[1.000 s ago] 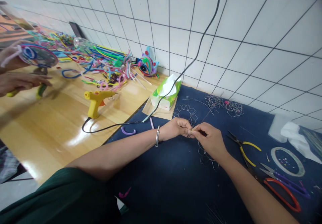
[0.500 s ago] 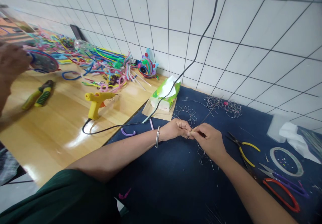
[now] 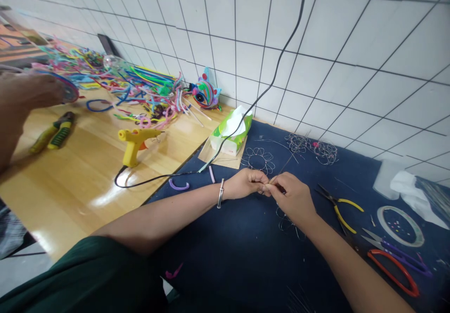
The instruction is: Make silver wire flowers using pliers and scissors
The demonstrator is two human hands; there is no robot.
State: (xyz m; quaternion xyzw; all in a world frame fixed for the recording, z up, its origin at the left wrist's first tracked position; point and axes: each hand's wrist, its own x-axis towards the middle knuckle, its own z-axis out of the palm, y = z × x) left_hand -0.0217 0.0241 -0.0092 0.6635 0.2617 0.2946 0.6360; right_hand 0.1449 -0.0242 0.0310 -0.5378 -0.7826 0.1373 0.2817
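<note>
Left hand (image 3: 248,184), right hand (image 3: 294,198) pinch thin wire (image 3: 288,163) close together (apparently for control); yellow-handled pliers (image 3: 335,202) lie beside right hand, likely for reach.

Dark wire (image 3: 287,164), navy mat (image 3: 235,252), black-gridded white tiles (image 3: 253,15)

The left hand (image 3: 245,184) and the right hand (image 3: 294,197) meet at their pinched fingertips (image 3: 272,190), with fingers curled. The left forearm (image 3: 168,217) slants from lower left, the right forearm (image 3: 351,261) from lower right.
</note>
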